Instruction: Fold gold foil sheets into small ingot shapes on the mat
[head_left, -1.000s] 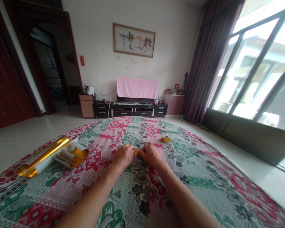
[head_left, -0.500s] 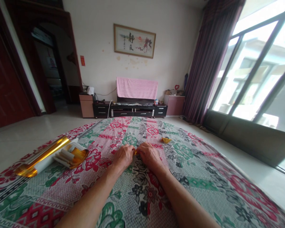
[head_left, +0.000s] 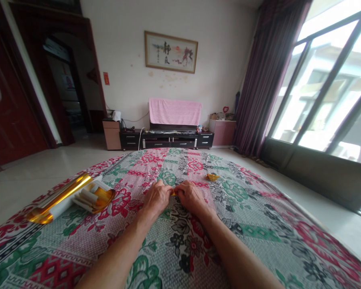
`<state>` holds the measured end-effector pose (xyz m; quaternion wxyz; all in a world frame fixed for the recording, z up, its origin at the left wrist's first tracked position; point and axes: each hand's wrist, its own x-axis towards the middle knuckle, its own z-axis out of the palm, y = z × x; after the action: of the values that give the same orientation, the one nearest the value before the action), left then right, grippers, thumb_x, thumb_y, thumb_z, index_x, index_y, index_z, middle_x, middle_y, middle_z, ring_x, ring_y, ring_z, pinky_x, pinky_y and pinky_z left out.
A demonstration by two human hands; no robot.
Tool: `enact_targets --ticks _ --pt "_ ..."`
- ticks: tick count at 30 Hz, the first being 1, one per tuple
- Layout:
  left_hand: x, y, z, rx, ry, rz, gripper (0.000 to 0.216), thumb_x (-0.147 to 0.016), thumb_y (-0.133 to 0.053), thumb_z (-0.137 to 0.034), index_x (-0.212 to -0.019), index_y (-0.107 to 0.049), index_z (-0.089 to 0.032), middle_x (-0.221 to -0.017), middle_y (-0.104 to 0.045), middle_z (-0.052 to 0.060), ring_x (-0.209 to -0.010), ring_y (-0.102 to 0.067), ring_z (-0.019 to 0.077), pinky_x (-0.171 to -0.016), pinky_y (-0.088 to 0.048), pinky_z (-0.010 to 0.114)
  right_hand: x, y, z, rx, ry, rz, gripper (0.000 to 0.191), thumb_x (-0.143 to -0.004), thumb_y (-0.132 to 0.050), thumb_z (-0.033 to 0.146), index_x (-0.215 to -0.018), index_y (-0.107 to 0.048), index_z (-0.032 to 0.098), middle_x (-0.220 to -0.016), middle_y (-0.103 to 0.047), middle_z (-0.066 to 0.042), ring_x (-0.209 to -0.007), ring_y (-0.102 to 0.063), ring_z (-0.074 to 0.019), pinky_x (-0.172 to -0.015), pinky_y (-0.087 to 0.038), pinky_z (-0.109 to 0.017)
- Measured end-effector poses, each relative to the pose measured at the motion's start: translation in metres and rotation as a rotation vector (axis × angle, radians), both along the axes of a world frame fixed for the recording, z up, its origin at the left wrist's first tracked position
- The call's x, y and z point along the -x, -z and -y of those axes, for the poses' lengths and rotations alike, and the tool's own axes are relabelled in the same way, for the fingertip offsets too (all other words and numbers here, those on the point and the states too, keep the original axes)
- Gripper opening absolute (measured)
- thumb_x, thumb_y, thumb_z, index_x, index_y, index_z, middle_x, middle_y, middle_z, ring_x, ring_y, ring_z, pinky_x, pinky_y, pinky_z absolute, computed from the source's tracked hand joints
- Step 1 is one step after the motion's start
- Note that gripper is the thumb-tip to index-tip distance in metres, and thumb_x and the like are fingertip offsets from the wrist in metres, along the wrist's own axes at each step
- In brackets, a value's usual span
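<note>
My left hand [head_left: 158, 196] and my right hand [head_left: 192, 196] meet over the middle of the flowered cloth [head_left: 174, 253]. Between their fingertips they pinch a small piece of gold foil paper [head_left: 173, 194], mostly hidden by the fingers. Beyond my right hand, to the right, sits a folded gold paper piece [head_left: 212, 177], shaped like an ingot. Over on the left lie a curled sheet of gold foil paper [head_left: 63, 196] and a stack of smaller gold and white sheets [head_left: 94, 197], partly curled.
Past the cloth's far edge stands a low black TV cabinet [head_left: 168, 140], with a pink towel [head_left: 175, 111] draped over the screen. A purple curtain [head_left: 258, 80] and large windows [head_left: 325, 88] are on the right. Dark red doors [head_left: 15, 100] stand at the left.
The view has shifted slightly, so everything sits a little further right. Both hands keep their pinch on the gold foil paper, with only small finger movement.
</note>
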<state>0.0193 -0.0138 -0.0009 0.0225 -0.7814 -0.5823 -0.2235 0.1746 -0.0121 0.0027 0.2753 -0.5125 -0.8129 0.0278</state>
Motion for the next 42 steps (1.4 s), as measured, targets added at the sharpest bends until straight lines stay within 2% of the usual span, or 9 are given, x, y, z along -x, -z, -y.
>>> enact_targets --ticks 7,13,15,22,28,33,38,42 --pt "0.013 0.003 -0.009 0.025 0.072 0.058 0.023 -0.083 -0.048 -0.032 -0.091 -0.069 -0.032 -0.088 -0.055 0.003 -0.088 -0.049 0.0157 -0.082 -0.036 0.028 0.001 -0.001 0.001 0.027 0.011 -0.01 0.026 -0.082 -0.041 0.018 -0.082 -0.067 0.023 -0.084 -0.062 -0.002 -0.084 -0.053 -0.0122 -0.075 -0.035 -0.019" --pt "0.015 0.007 -0.012 0.003 0.086 0.044 0.023 -0.082 -0.048 -0.031 -0.096 -0.067 -0.033 -0.092 -0.056 0.003 -0.089 -0.05 0.0159 -0.083 -0.036 0.03 0.004 0.002 -0.001 0.004 0.043 -0.05 0.027 -0.083 -0.047 0.04 -0.079 -0.067 0.021 -0.082 -0.062 -0.004 -0.08 -0.054 -0.0135 -0.07 -0.036 -0.02" --pt "0.015 0.007 -0.013 -0.006 0.086 0.042 0.024 -0.083 -0.048 -0.03 -0.096 -0.067 -0.032 -0.093 -0.056 0.003 -0.089 -0.05 0.0161 -0.083 -0.037 0.03 0.004 0.003 -0.002 0.004 0.045 -0.05 0.027 -0.081 -0.049 0.042 -0.08 -0.067 0.021 -0.082 -0.062 -0.004 -0.081 -0.054 -0.0138 -0.071 -0.037 -0.021" --pt "0.015 0.006 -0.012 0.026 0.072 0.051 0.023 -0.082 -0.049 -0.031 -0.095 -0.068 -0.032 -0.092 -0.056 0.003 -0.087 -0.049 0.0158 -0.083 -0.036 0.029 0.003 0.004 -0.006 0.026 0.015 -0.043 0.027 -0.082 -0.049 0.041 -0.083 -0.068 0.021 -0.083 -0.063 -0.004 -0.084 -0.054 -0.0143 -0.075 -0.037 -0.022" --pt "0.013 0.007 -0.011 0.002 0.071 0.06 0.021 -0.082 -0.049 -0.033 -0.092 -0.068 -0.033 -0.089 -0.056 0.002 -0.086 -0.049 0.0156 -0.082 -0.036 0.029 -0.001 0.002 -0.007 0.023 -0.041 -0.015 0.022 -0.085 -0.045 0.026 -0.079 -0.067 0.023 -0.08 -0.063 -0.001 -0.083 -0.053 -0.012 -0.074 -0.036 -0.019" --pt "0.013 0.007 -0.011 0.003 0.053 0.052 0.023 -0.083 -0.047 -0.032 -0.092 -0.068 -0.031 -0.091 -0.057 0.003 -0.086 -0.049 0.0159 -0.083 -0.036 0.029 -0.005 0.002 -0.009 0.018 -0.066 -0.006 0.026 -0.087 -0.042 0.025 -0.083 -0.068 0.023 -0.081 -0.061 -0.002 -0.086 -0.052 -0.0125 -0.074 -0.036 -0.019" --pt "0.008 0.005 -0.008 -0.028 0.038 0.05 0.027 -0.082 -0.046 -0.041 -0.09 -0.069 -0.029 -0.092 -0.056 0.003 -0.087 -0.049 0.0167 -0.085 -0.036 0.03 -0.005 0.003 -0.009 0.018 -0.055 0.003 0.027 -0.088 -0.04 0.022 -0.087 -0.067 0.024 -0.084 -0.06 -0.002 -0.088 -0.051 -0.0127 -0.076 -0.036 -0.019" --pt "0.004 0.004 -0.005 -0.013 0.006 0.085 0.026 -0.077 -0.053 -0.045 -0.089 -0.069 -0.029 -0.088 -0.055 0.003 -0.089 -0.05 0.017 -0.084 -0.036 0.029 -0.005 0.005 -0.01 0.009 -0.03 0.022 0.028 -0.088 -0.04 0.023 -0.087 -0.067 0.025 -0.085 -0.06 -0.002 -0.087 -0.052 -0.0123 -0.077 -0.036 -0.019"
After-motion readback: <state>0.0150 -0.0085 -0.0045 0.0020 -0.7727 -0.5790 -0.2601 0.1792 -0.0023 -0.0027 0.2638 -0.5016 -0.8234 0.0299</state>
